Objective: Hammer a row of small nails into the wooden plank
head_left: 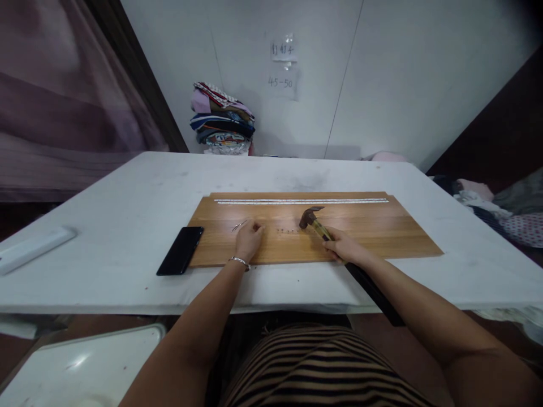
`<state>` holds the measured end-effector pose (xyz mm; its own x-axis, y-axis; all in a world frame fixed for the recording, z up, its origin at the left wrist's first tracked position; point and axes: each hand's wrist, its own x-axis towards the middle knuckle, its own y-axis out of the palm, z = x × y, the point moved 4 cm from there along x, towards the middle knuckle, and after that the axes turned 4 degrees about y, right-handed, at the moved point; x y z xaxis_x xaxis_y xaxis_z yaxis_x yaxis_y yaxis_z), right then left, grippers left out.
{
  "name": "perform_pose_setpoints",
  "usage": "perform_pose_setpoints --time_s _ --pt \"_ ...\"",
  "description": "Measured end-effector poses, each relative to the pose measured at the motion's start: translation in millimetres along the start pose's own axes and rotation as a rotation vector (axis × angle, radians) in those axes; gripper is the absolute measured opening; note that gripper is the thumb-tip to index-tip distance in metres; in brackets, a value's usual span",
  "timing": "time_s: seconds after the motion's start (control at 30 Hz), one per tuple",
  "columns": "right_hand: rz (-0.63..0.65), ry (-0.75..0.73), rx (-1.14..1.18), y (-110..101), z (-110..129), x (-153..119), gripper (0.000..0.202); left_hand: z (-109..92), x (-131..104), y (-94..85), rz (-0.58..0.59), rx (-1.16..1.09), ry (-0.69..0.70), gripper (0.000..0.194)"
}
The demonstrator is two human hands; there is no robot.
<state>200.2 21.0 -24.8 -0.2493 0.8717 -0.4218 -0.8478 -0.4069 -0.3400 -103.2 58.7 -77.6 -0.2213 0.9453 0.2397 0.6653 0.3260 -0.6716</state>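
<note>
Right hand (345, 247) grips the hammer (314, 220) — left hand (248, 238) curled, resting on the board (382, 226) beside it.

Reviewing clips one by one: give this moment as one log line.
right hand: grips hammer | left hand: on wooden board, near nails | phone: beside board

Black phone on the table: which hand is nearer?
Left. The left hand rests on the wooden board just right of the phone; the right hand grips the hammer farther right.

Silver bracelet (240, 261), black-and-tan striped top (316, 367)
</note>
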Motion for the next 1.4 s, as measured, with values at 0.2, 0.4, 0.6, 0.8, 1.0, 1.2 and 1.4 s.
perform_pose_setpoints --time_s 0.2,0.4,0.6,0.8,1.0,1.2,1.4 --pt "0.031 0.011 0.003 3.5 0.0 -4.2 0.038 0.0 0.0 0.6 0.013 -0.006 -0.022 0.012" --pt "0.016 0.006 0.007 1.7 2.3 -3.3 0.023 -1.2 -0.1 0.0 0.011 -0.036 -0.013 0.011" --pt "0.008 0.004 -0.006 2.5 1.7 -1.7 0.024 -1.5 -0.3 -0.3 0.013 -0.046 -0.002 0.013" --pt "0.035 -0.009 0.003 3.9 -0.5 -4.8 0.028 -2.5 -1.1 -0.5 0.020 -0.073 0.016 0.014" --pt "-0.009 0.013 0.007 0.1 1.4 -3.5 0.020 -3.9 -1.6 -0.7 0.028 -0.069 0.014 0.014" --pt "0.013 -0.008 0.001 2.1 3.7 -3.6 0.026 1.3 -0.1 1.7 0.051 -0.023 -0.016 0.015" --pt "0.030 -0.013 -0.015 3.0 1.8 -5.5 0.035 -4.0 -1.5 -1.1 0.041 -0.023 -0.007 0.014"
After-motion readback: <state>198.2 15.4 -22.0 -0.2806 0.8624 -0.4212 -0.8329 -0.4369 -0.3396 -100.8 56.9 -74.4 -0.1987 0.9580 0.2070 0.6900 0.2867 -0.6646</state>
